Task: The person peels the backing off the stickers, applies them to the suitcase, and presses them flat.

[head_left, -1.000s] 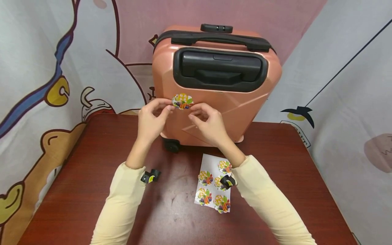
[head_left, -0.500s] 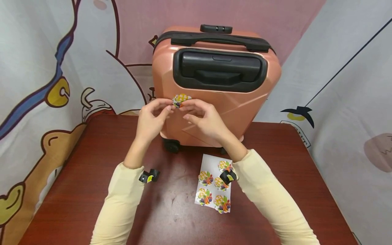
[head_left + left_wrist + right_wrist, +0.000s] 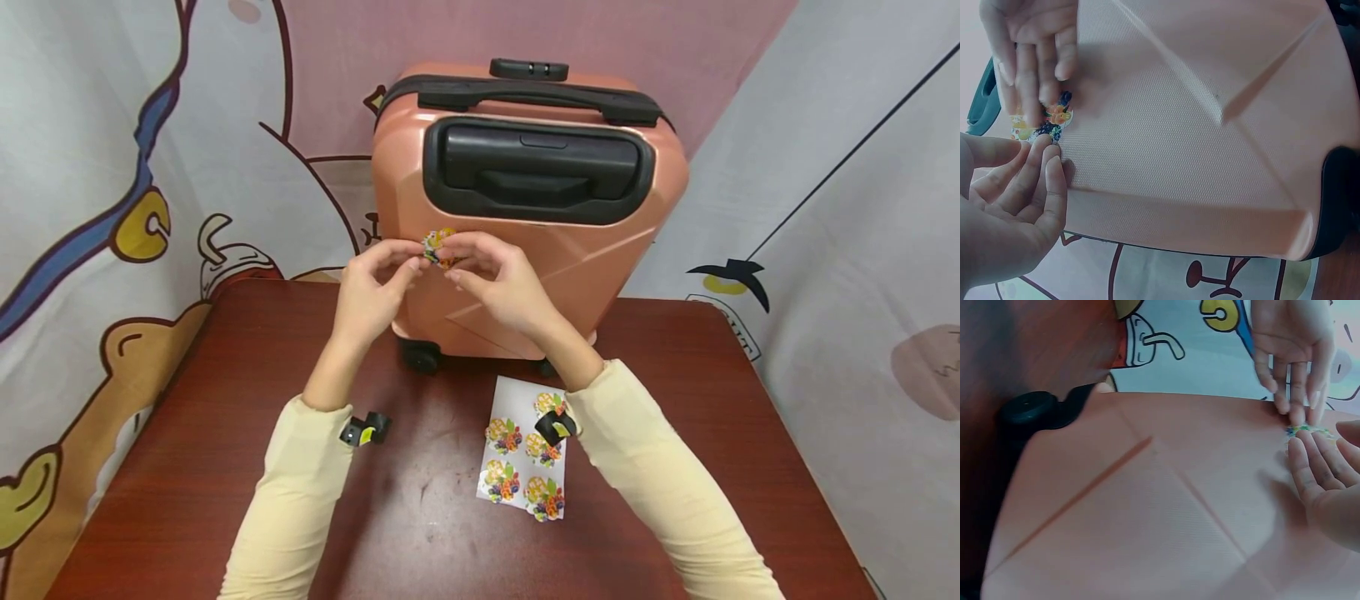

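A fruit-patterned sticker (image 3: pixel 433 243) lies at the front face of the orange-pink suitcase (image 3: pixel 540 292), below its black handle recess. My left hand (image 3: pixel 369 292) pinches the sticker's left edge between thumb and fingertips. The fingers of my right hand (image 3: pixel 510 283) extend over the sticker's right part and cover much of it. In the left wrist view, the sticker (image 3: pixel 1059 115) shows between both hands' fingertips. Only a thin strip of the sticker (image 3: pixel 1304 430) appears in the right wrist view. Whether the whole sticker touches the suitcase cannot be told.
On the brown table (image 3: pixel 247 400) a white sheet (image 3: pixel 517 387) carries several matching stickers, partly beneath the right wrist's black camera (image 3: pixel 555 427). The suitcase stands on the table's far side, with a black wheel (image 3: pixel 422 356) at its lower left. Printed cloth (image 3: pixel 825 167) hangs behind.
My right hand has shifted left across the sticker, from its right edge to over its right part, hiding more of it. The left hand and suitcase stay nearly still.
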`<action>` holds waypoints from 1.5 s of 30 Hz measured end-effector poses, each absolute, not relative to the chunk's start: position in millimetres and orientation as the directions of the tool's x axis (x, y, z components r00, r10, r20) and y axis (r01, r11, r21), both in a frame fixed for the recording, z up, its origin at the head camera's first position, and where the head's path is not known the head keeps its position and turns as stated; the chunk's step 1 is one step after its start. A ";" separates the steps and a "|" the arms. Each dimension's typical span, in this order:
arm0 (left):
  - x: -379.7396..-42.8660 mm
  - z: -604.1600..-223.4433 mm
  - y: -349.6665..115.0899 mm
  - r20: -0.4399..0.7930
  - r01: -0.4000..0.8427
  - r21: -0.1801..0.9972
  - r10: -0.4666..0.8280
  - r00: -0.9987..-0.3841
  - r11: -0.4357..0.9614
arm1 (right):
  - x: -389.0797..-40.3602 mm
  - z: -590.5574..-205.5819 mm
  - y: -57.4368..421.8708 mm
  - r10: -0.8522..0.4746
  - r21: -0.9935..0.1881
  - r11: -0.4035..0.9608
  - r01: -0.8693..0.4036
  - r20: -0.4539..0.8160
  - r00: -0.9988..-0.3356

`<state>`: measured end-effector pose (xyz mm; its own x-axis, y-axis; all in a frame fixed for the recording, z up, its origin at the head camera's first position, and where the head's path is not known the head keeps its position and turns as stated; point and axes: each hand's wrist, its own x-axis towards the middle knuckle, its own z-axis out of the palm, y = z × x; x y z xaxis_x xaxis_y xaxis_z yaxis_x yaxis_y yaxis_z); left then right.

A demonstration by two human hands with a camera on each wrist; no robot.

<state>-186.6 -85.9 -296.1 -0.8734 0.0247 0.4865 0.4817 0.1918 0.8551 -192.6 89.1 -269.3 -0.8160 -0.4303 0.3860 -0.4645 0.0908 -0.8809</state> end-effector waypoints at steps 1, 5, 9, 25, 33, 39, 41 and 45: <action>-186.6 -296.2 -86.0 0.486 0.481 0.855 0.025 -0.874 0.192 | -192.9 -272.5 89.5 -0.431 -0.884 0.098 -0.458 0.377 -0.820; -186.9 -296.6 -86.2 0.490 0.485 0.853 0.023 -0.871 0.194 | -193.7 -284.2 90.4 -0.426 -0.898 0.140 -0.418 0.327 -0.844; -188.0 -297.3 -86.1 0.494 0.489 0.849 0.024 -0.869 0.199 | -193.1 -287.3 90.9 -0.424 -0.910 0.150 -0.387 0.295 -0.856; -188.7 -298.2 -87.1 0.491 0.490 0.854 0.041 -0.870 0.175 | -193.1 -254.2 86.7 -0.461 -0.855 0.049 -0.516 0.439 -0.771; -189.0 -298.5 -87.1 0.486 0.486 0.853 0.049 -0.872 0.188 | -193.3 -269.1 88.8 -0.460 -0.875 0.056 -0.481 0.405 -0.790; -188.3 -298.6 -87.4 0.478 0.477 0.855 0.047 -0.877 0.203 | -193.6 -288.8 90.7 -0.444 -0.906 0.075 -0.418 0.345 -0.827; -188.0 -298.5 -87.5 0.476 0.475 0.856 0.047 -0.878 0.204 | -193.1 -292.3 90.7 -0.439 -0.919 0.070 -0.389 0.322 -0.839; -187.6 -298.3 -87.6 0.477 0.476 0.856 0.049 -0.878 0.203 | -192.4 -290.2 90.1 -0.437 -0.923 0.079 -0.376 0.307 -0.846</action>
